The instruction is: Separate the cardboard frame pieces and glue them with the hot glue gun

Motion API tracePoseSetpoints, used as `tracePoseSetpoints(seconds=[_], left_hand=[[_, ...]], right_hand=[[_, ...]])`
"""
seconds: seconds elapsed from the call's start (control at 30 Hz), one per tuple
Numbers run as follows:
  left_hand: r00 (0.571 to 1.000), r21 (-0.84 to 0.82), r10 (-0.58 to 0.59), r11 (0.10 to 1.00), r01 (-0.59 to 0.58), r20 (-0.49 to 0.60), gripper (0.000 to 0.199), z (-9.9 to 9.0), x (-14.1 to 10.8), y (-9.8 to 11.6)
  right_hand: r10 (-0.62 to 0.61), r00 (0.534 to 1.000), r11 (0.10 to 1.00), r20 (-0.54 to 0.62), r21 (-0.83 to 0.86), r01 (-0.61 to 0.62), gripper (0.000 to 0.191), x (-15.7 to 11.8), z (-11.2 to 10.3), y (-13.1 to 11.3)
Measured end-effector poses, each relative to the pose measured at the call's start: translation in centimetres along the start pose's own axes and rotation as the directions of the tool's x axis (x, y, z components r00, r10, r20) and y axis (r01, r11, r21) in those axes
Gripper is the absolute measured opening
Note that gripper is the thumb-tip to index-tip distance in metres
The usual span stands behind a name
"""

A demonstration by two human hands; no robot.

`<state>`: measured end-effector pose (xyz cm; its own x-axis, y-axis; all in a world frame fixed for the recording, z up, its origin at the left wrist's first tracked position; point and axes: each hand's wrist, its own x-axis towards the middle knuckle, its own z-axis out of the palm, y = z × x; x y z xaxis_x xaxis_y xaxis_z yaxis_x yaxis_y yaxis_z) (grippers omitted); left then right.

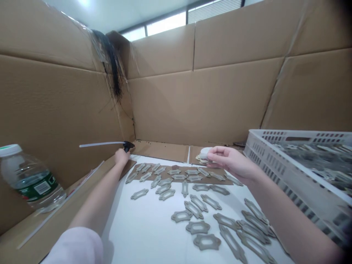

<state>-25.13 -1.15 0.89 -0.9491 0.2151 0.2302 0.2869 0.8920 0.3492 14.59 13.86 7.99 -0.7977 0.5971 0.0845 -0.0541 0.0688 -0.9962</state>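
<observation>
- Gray frames [216, 242] are lying scattered across the white sheet [143, 227].
- The right hand [231, 160] is pinching a white rounded piece [205, 150] near the crate [264, 157].
- The left hand [122, 157] is gripping a black tool [128, 146].
- Behind, a cardboard wall [198, 106] is standing.

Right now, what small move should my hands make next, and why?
Perhaps set down the black nozzle: your left hand grips it and your right hand pinches a white piece, so neither is free for the grey frames.
</observation>
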Motion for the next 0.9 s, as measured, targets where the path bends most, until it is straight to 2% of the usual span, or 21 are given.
tracePoseSetpoints(seconds=[0.3, 0.47, 0.7, 0.8, 0.9], left_hand=[[0.997, -0.001, 0.043, 0.999, -0.043, -0.063, 0.038, 0.31, 0.02, -0.09], [0.998, 0.008, 0.045, 0.999, -0.045, -0.050, 0.034, 0.20, 0.09, -0.36], [0.987, 0.010, 0.124, 0.992, -0.123, -0.102, 0.032, 0.28, -0.39, -0.30], [0.990, 0.000, 0.109, 0.994, -0.110, -0.094, 0.032, 0.13, -0.43, -0.22], [0.994, -0.018, 0.061, 0.998, -0.063, -0.086, 0.040, -0.47, -0.54, -0.15]], right_hand=[[0.030, 0.999, 1.000, -0.028, 0.001, -0.030, 0.024, -0.16, -0.12, -0.46], [0.033, 0.999, 0.999, -0.018, 0.004, -0.033, 0.022, -0.02, -0.24, -0.18], [0.026, 1.000, 1.000, -0.008, 0.017, -0.026, 0.022, 0.02, -0.23, -0.08], [0.025, 1.000, 1.000, 0.001, 0.016, -0.025, 0.020, 0.09, -0.30, 0.08], [0.036, 0.999, 0.999, 0.007, 0.022, -0.036, 0.019, 0.13, -0.26, 0.22]])
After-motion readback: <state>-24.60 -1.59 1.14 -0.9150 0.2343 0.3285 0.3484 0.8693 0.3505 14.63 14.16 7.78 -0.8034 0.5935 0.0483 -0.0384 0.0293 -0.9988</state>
